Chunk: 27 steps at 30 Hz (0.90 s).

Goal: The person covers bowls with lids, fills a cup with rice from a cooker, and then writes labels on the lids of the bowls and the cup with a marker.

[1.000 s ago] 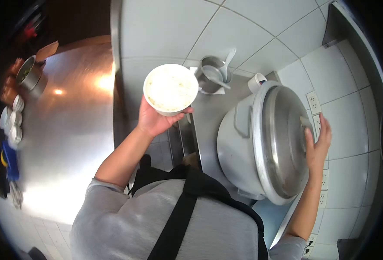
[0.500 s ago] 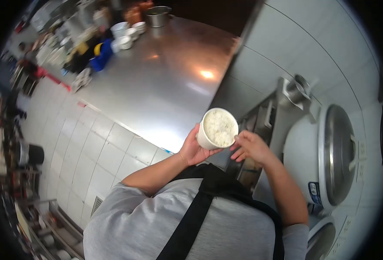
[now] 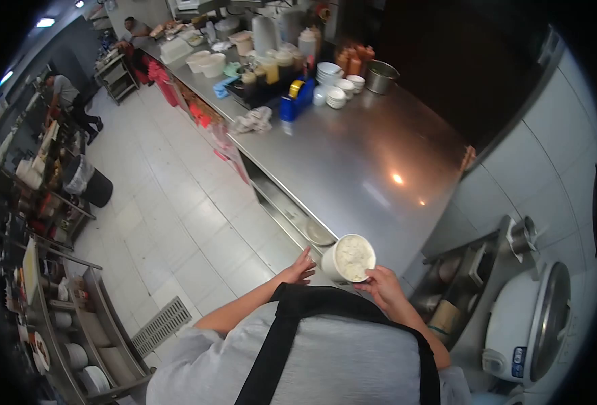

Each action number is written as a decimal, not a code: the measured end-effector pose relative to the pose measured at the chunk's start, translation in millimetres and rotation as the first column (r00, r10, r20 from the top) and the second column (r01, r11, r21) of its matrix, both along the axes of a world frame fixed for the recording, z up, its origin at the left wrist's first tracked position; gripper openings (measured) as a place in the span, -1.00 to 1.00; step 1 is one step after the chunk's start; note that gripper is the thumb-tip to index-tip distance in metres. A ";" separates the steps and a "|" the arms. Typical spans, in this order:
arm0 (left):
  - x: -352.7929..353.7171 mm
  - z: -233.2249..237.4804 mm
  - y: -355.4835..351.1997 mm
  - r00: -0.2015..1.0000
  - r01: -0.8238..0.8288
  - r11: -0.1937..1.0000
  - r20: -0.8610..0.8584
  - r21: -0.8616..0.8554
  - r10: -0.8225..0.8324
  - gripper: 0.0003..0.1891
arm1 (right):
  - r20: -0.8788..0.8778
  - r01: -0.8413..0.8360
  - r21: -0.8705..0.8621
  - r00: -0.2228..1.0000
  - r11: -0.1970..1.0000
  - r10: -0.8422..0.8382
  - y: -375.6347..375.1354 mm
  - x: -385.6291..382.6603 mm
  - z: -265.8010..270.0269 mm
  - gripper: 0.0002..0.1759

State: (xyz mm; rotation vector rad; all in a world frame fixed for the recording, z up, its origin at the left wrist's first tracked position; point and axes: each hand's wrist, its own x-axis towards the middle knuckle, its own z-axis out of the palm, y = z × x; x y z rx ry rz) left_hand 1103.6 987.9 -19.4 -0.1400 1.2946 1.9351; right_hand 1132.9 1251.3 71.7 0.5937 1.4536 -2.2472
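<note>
A white tub [image 3: 331, 267] filled with white rice [image 3: 354, 256] is held in front of my chest, its open top tilted toward me. My right hand [image 3: 383, 286] grips it at the lower right of the rim, fingers closed on the edge. Just left of the tub, my left hand [image 3: 298, 268] is open with its fingers apart, and a small gap shows between it and the tub. Beyond the tub is the near edge of the steel counter [image 3: 352, 169].
On the counter stand a blue tape dispenser [image 3: 297, 100], white bowls [image 3: 335, 98], a metal pot [image 3: 382, 77] and a crumpled cloth [image 3: 252, 121]. A large rice cooker [image 3: 514, 324] is at right. Leftward are a black bin [image 3: 96, 185], shelving [image 3: 86, 324] and two people farther back.
My left hand has come off the tub, and my right hand now grips its rim. The view has swung left, showing more floor and counter.
</note>
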 end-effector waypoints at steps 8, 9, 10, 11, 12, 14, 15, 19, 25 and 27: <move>-33.2 23.4 -228.7 0.891 -0.453 0.872 -0.087 -0.186 0.445 -0.31 | -0.125 0.193 0.205 0.977 0.960 -0.170 -84.4 -175.6 -31.6 -0.90; -38.9 32.3 -240.7 0.878 -0.479 0.862 -0.102 -0.166 0.468 -0.31 | -0.136 0.209 0.229 0.974 0.951 -0.181 -91.6 -201.2 -32.2 -0.90; -45.7 40.0 -251.2 0.862 -0.505 0.851 -0.116 -0.144 0.493 -0.31 | -0.154 0.236 0.224 0.967 0.946 -0.205 -98.6 -224.5 -32.6 -0.90; -54.6 46.7 -259.6 0.845 -0.532 0.838 -0.131 -0.119 0.518 -0.31 | -0.174 0.263 0.218 0.958 0.940 -0.228 -105.4 -248.0 -31.5 -0.89; -62.5 51.1 -266.1 0.813 -0.580 0.811 -0.122 -0.075 0.570 -0.37 | -0.195 0.288 0.211 0.949 0.934 -0.249 -112.5 -269.3 -31.4 -0.88; -76.0 58.0 -276.4 0.803 -0.591 0.804 -0.133 -0.058 0.581 -0.37 | -0.142 0.308 0.203 0.948 0.929 -0.284 -127.7 -301.6 -35.8 -0.86; -82.6 59.0 -280.8 0.798 -0.597 0.800 -0.136 -0.051 0.587 -0.37 | -0.112 0.317 0.200 0.947 0.927 -0.300 -134.2 -314.2 -39.0 -0.85; -104.2 43.3 -304.2 0.771 -0.636 0.769 -0.113 -0.067 0.627 -0.39 | -0.119 0.094 0.172 0.990 0.981 -0.074 -185.9 -325.1 -70.9 -0.86; -167.4 53.5 -319.7 0.723 -0.690 0.719 -0.078 -0.083 0.686 -0.47 | -0.547 0.062 0.598 0.760 0.799 0.351 -282.3 -434.6 -68.9 -0.63; -189.1 59.4 -321.5 0.724 -0.689 0.722 -0.091 -0.059 0.683 -0.48 | -0.593 0.221 0.735 0.667 0.641 0.451 -313.7 -468.8 -61.0 -0.54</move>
